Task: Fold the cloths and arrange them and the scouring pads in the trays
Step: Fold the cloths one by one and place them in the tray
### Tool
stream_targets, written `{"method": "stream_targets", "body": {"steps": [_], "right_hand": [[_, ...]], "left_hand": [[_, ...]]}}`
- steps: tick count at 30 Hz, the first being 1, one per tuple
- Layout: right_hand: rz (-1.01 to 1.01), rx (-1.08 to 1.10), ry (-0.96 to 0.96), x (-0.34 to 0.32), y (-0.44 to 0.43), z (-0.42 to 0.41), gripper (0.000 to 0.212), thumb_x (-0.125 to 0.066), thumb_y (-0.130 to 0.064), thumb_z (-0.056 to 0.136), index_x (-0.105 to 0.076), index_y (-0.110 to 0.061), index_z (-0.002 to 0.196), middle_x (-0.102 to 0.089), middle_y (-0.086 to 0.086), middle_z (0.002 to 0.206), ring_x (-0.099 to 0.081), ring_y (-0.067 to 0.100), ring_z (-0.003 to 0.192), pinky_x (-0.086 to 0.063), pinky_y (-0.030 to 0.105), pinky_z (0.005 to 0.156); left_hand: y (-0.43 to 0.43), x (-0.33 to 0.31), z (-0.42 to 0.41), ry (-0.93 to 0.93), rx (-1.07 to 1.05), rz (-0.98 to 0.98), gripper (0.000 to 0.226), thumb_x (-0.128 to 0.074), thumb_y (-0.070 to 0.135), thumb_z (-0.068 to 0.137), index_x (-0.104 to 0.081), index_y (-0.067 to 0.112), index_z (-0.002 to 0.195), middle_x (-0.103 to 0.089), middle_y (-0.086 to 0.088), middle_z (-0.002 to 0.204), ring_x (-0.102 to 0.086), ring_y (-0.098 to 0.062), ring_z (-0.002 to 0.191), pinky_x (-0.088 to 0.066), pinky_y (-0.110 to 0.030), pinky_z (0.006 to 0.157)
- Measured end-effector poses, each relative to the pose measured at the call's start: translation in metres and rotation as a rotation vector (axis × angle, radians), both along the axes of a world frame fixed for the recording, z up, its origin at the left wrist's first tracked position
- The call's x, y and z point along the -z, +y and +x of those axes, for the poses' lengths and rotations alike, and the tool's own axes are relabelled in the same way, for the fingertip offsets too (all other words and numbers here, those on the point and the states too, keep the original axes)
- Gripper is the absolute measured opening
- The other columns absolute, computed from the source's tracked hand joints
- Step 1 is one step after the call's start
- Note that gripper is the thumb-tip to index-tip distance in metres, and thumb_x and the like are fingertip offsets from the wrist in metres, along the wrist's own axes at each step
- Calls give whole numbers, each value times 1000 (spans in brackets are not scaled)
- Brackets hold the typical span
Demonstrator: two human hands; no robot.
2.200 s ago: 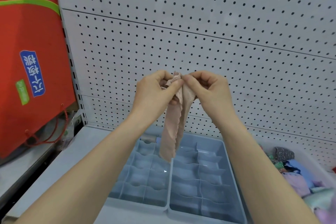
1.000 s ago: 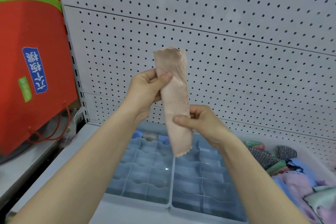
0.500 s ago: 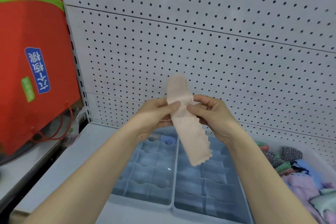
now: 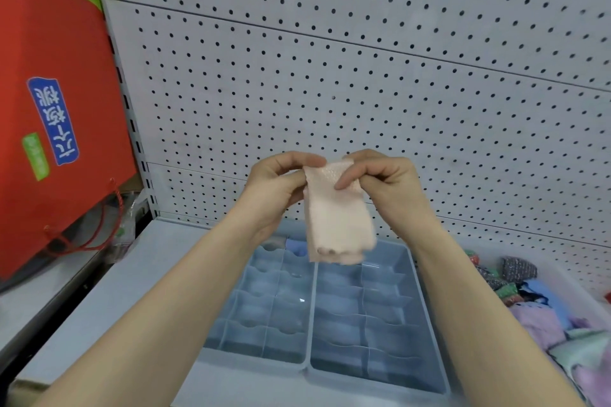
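We held folded pink cloth [image 4: 337, 218] by top edge, left hand [image 4: 277, 182] and right hand [image 4: 383, 182] both pinching it, above trays [image 4: 309, 324]. We judged: align edges, keep folds tight, fit one compartment.

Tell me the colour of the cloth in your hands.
Pale peach-pink cloth, clearest in the head view.

Most compartments of the blue trays [image 4: 309, 314] are open from above; two at the far-left corner seem filled. A pink cloth [image 4: 335, 218] hangs over their back row. Behind the trays the pegboard [image 4: 363, 76] closes the way. Left of them the worktop [image 4: 132, 291] leaves a passage up to the red bag [image 4: 66, 69]; to their right lies a heap of cloths [image 4: 542, 317].
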State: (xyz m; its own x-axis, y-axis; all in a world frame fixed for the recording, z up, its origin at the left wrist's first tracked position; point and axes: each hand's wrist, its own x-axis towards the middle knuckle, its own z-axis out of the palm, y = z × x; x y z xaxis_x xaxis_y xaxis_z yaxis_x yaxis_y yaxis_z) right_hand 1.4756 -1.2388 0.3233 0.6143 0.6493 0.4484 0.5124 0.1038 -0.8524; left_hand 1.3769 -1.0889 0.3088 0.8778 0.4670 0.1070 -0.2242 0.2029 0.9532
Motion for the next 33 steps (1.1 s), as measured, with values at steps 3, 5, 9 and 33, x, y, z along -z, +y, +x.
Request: {"method": "stream_targets", "body": {"steps": [3, 5, 9, 33], "right_hand": [[-8, 36, -3, 0, -1, 1, 48, -42, 24, 76, -72, -11, 62, -63, 8, 74, -56, 17, 74, -43, 27, 69], [-6, 47, 13, 0, 0, 1, 47, -39, 25, 77, -70, -8, 65, -63, -4, 68, -55, 13, 69, -45, 24, 65], [39, 130, 28, 0, 2, -1, 45, -39, 21, 84, -71, -9, 71, -67, -4, 77, -59, 10, 71, -48, 21, 63], [-34, 203, 18, 8, -4, -10, 12, -69, -11, 88, -68, -13, 77, -57, -6, 70, -43, 6, 59, -36, 16, 56]], "left_hand": [[-1, -1, -1, 5, 44, -55, 17, -57, 2, 94, -70, 13, 101, -73, -2, 87, -67, -12, 76, -55, -21, 70], [0, -1, -2, 97, 65, -20, 16, -55, 16, 98, -70, 11, 101, -75, -3, 88, -70, -17, 79, -57, -25, 71], [0, 4, -7, 268, 209, -10, 42, -48, 45, 99, -66, 10, 114, -74, -12, 106, -72, -27, 94, -58, -36, 81], [-5, 7, -14, 280, 108, 95, 46, -31, 65, 94, -65, 35, 101, -55, 9, 130, -47, -7, 127, -37, -34, 112]]}}
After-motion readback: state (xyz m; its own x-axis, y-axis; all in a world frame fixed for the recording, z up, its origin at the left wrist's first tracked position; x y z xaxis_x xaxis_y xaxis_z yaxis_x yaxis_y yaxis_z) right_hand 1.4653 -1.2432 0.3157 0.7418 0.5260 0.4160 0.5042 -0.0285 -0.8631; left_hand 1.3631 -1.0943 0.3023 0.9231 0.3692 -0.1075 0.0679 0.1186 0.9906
